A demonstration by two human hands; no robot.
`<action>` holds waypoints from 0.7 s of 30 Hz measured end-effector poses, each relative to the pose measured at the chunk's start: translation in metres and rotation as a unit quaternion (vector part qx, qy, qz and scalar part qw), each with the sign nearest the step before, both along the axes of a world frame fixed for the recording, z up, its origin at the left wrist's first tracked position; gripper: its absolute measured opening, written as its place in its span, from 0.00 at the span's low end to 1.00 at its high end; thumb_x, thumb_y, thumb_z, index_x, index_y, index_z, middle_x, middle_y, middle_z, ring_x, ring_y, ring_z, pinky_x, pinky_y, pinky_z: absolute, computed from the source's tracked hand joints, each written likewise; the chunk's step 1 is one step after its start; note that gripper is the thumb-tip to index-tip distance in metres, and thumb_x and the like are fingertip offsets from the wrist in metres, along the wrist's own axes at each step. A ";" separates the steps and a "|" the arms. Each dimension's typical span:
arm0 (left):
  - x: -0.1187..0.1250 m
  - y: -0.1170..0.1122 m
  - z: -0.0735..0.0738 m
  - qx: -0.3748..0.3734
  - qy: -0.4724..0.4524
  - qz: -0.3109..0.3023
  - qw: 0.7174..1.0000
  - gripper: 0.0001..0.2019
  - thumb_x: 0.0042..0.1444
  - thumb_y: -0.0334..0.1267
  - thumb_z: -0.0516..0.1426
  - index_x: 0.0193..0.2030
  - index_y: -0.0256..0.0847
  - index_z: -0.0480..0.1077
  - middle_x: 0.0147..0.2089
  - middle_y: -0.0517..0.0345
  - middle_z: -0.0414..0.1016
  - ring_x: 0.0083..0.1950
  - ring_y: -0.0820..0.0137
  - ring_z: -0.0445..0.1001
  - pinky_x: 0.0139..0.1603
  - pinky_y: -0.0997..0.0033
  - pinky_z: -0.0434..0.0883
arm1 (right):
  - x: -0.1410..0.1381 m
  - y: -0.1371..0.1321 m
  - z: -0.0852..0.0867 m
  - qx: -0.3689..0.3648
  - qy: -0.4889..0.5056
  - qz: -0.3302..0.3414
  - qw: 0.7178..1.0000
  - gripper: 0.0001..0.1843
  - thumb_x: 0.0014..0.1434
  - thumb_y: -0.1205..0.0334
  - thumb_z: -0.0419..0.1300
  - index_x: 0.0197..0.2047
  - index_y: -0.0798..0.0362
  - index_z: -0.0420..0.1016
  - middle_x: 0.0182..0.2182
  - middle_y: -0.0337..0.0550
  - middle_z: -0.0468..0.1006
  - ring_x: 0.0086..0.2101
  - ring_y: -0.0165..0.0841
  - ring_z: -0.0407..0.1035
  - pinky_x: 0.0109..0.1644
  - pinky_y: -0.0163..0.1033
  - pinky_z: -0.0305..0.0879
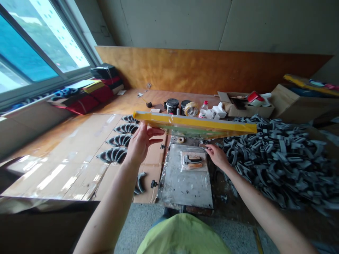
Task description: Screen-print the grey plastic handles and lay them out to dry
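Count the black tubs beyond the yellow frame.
2. One black tub stands just beyond the yellow frame; the other sits right beside it, partly behind a tape roll. More may be hidden.

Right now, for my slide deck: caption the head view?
Left hand props yellow-framed screen raised over metal plate; right hand reaches beneath.

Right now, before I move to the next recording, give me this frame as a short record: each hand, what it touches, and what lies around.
left hand: raised, fingers flat against the near edge of the yellow-framed screen
screen: tilted up above the metal plate
right hand: low at the plate's right edge, beside the grey part lying on it; grip unclear
right of plate: heap of grey curved parts
left of plate: rows of grey parts on cardboard
behind: black jars, tape roll, bottle
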State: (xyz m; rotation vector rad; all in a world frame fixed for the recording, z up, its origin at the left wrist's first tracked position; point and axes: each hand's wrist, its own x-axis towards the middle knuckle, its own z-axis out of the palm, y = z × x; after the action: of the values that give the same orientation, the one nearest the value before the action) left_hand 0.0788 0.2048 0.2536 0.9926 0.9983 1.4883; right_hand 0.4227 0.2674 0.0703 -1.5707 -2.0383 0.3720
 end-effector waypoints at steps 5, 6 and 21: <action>0.001 -0.004 -0.012 -0.028 -0.022 0.024 0.999 0.25 0.57 0.59 0.56 0.52 0.42 0.66 0.39 0.53 0.80 0.38 0.66 0.79 0.33 0.68 0.76 | -0.007 -0.012 -0.005 -0.032 -0.015 0.032 0.999 0.13 0.64 0.61 0.57 0.50 0.51 0.74 0.43 0.46 0.77 0.38 0.36 0.73 0.46 0.41 0.69; 0.002 -0.007 -0.019 -0.037 -0.024 0.041 0.998 0.26 0.57 0.58 0.56 0.55 0.43 0.65 0.38 0.55 0.80 0.37 0.67 0.78 0.33 0.69 0.76 | -0.009 -0.014 -0.006 -0.038 -0.018 0.059 0.997 0.13 0.63 0.61 0.58 0.51 0.51 0.74 0.44 0.46 0.77 0.41 0.36 0.73 0.48 0.42 0.68; 0.088 -0.101 -0.167 -0.348 -0.022 -0.157 0.924 0.28 0.51 0.58 0.62 0.48 0.35 0.74 0.43 0.46 0.78 0.39 0.66 0.76 0.35 0.70 0.74 | -0.032 -0.031 -0.019 -0.001 -0.098 0.210 0.973 0.10 0.61 0.74 0.58 0.43 0.53 0.74 0.42 0.45 0.72 0.44 0.35 0.68 0.51 0.42 0.67</action>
State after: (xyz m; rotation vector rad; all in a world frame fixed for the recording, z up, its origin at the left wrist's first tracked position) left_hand 0.1665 0.1038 0.0861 0.5581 1.1539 0.7834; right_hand 0.3910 0.2364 0.0510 -1.2047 -2.5285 0.3830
